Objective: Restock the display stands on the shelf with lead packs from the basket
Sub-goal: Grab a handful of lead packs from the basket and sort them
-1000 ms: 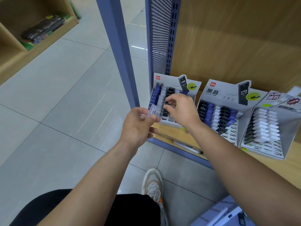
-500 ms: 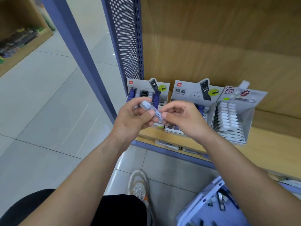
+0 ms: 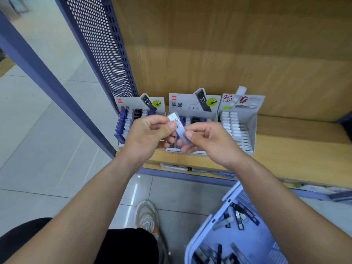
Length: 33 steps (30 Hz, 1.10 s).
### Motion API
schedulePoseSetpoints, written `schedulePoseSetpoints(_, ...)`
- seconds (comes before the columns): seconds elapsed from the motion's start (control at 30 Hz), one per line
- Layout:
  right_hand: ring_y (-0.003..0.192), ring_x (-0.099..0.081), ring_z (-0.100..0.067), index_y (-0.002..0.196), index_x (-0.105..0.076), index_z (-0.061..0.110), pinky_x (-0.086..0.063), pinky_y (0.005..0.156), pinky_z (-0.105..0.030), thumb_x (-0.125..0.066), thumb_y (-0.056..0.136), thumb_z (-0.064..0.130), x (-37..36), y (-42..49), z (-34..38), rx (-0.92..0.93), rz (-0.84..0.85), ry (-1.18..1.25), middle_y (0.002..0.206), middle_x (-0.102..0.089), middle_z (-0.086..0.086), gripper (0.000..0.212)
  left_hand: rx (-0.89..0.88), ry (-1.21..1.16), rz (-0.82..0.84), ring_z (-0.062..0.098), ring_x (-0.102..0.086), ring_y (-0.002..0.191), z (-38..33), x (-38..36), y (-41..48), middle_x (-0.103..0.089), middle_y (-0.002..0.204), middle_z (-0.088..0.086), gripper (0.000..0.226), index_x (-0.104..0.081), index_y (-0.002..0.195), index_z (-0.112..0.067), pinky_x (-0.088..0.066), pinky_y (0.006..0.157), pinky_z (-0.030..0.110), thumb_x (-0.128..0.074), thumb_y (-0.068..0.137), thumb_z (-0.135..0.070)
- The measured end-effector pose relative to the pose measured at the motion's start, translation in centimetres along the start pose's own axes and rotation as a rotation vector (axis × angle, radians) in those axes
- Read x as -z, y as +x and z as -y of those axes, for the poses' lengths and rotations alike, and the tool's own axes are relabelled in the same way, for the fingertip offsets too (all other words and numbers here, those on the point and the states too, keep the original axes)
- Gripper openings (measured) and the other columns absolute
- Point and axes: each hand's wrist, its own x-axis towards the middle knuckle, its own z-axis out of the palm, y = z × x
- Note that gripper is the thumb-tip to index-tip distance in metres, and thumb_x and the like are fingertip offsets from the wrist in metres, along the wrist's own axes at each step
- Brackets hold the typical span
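Both left grip [image 3: 146,138] and right grip [image 3: 209,143] pinch the lead pack [image 3: 178,127] (label now upturned).

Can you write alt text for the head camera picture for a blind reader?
A left hand and right hand pinch one pale lead pack marked HB 0.7, before three display stands on a wooden shelf. A blue basket with more packs sits lower right.

Left hand [image 3: 144,137] and right hand [image 3: 212,144] both pinch one white pack [image 3: 179,128] marked HB 0.7, held right in front of the three stands [image 3: 183,106] on the wood shelf [image 3: 297,149]. Basket [image 3: 200,236] with loose packs sits on the floor, lower right.
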Motion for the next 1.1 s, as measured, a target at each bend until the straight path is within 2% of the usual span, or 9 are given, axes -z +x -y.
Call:
schedulePoseSetpoints(0.17, 0.076, -0.067, -0.015, 0.112, -0.068, 0.015, -0.058, 0.080, -0.042, -0.058, 0.099, 0.011, 1.3, 0.0, 0.1, -0.010, -0.125, -0.111, 0.084, -0.069, 0.004, 0.017, -0.041, 0.152, 0.021, 0.010, -0.060, 0.055, 0.0, -1.5, 0.4, -0.068, 0.066, 0.005, 0.007, -0.073, 0.088, -0.007, -0.051, 0.051, 0.020, -0.069, 0.094, -0.009)
schedulePoseSetpoints(0.27, 0.074, -0.063, -0.016, 0.122, -0.065, 0.021, -0.056, 0.072, -0.031, -0.062, 0.097, 0.010, 2.3, 0.6, 0.8, 0.032, -0.079, -0.153, 0.086, -0.067, 0.001, 0.027, -0.022, 0.229, 0.067, 0.011, -0.061, 0.056, 0.5, -1.8, 0.5, -0.069, 0.065, 0.005, 0.008, -0.074, 0.089, -0.003, -0.051, 0.053, 0.023, -0.073, 0.091, -0.011)
schedulePoseSetpoints(0.33, 0.071, -0.063, -0.015, 0.114, -0.069, 0.018, -0.054, 0.071, -0.029, -0.062, 0.097, 0.006, 2.7, 1.1, 1.1, 0.013, 0.010, -0.216, 0.082, -0.068, 0.001, 0.022, -0.009, 0.263, 0.099, 0.011, -0.063, 0.057, 0.9, -1.6, 0.5, -0.071, 0.066, 0.003, 0.005, -0.075, 0.086, -0.008, -0.052, 0.054, 0.022, -0.075, 0.089, -0.012)
schedulePoseSetpoints(0.4, 0.071, -0.066, -0.016, 0.101, -0.072, 0.016, -0.057, 0.075, -0.035, -0.065, 0.094, 0.005, 3.0, 1.7, 1.1, -0.007, 0.035, -0.272, 0.079, -0.069, 0.001, 0.015, -0.008, 0.286, 0.111, 0.010, -0.065, 0.061, 1.5, -1.2, 0.6, -0.074, 0.071, 0.001, 0.002, -0.076, 0.088, -0.013, -0.053, 0.057, 0.024, -0.076, 0.089, -0.014)
schedulePoseSetpoints(0.57, 0.073, -0.070, -0.021, 0.090, -0.071, 0.015, -0.060, 0.078, -0.038, -0.070, 0.086, 0.005, 6.6, 3.5, -1.4, -0.018, -0.221, -0.522, 0.079, -0.069, 0.000, 0.012, -0.024, 0.917, 0.110, 0.013, -0.064, 0.101, 3.7, 0.8, 0.9, -0.068, 0.111, -0.012, 0.037, -0.060, 0.130, -0.034, -0.052, 0.083, 0.032, -0.066, 0.095, -0.045)
schedulePoseSetpoints(0.7, 0.072, -0.063, -0.009, 0.088, -0.069, 0.018, -0.051, 0.071, -0.022, -0.069, 0.086, 0.007, 8.0, 4.4, -4.6, -0.063, -0.277, -0.720, 0.083, -0.068, 0.002, 0.012, 0.032, 1.104, 0.179, 0.020, -0.055, 0.122, 5.5, 1.6, 1.0, -0.058, 0.135, -0.002, 0.052, -0.048, 0.145, -0.032, -0.048, 0.098, 0.036, -0.062, 0.097, -0.045)
schedulePoseSetpoints(0.8, 0.072, -0.060, -0.004, 0.093, -0.070, 0.015, -0.049, 0.069, -0.013, -0.067, 0.088, 0.008, 7.8, 5.0, -6.5, -0.085, -0.275, -0.780, 0.085, -0.067, 0.002, 0.009, 0.033, 1.174, 0.185, 0.023, -0.051, 0.127, 5.9, 1.7, 1.2, -0.054, 0.140, 0.002, 0.052, -0.047, 0.147, -0.029, -0.044, 0.099, 0.035, -0.060, 0.098, -0.043)
schedulePoseSetpoints(0.97, 0.072, -0.059, -0.005, 0.094, -0.070, 0.014, -0.055, 0.079, -0.027, -0.067, 0.087, 0.009, 7.8, 5.5, -8.6, -0.107, -0.277, -0.828, 0.084, -0.067, 0.001, 0.009, 0.064, 1.200, 0.235, 0.022, -0.050, 0.129, 6.7, 0.8, 1.3, -0.053, 0.140, 0.000, 0.049, -0.049, 0.144, -0.027, -0.044, 0.105, 0.038, -0.058, 0.099, -0.042)
schedulePoseSetpoints(1.1, 0.066, -0.058, 0.000, 0.095, -0.071, 0.013, -0.053, 0.074, -0.017, -0.066, 0.087, 0.009, 9.2, 5.0, -7.7, -0.054, -0.382, -0.861, 0.080, -0.067, 0.002, 0.010, 0.055, 1.201, 0.251, 0.021, -0.049, 0.128, 6.8, 0.1, 1.8, -0.052, 0.138, 0.000, 0.046, -0.051, 0.142, -0.027, -0.042, 0.106, 0.037, -0.058, 0.099, -0.042)
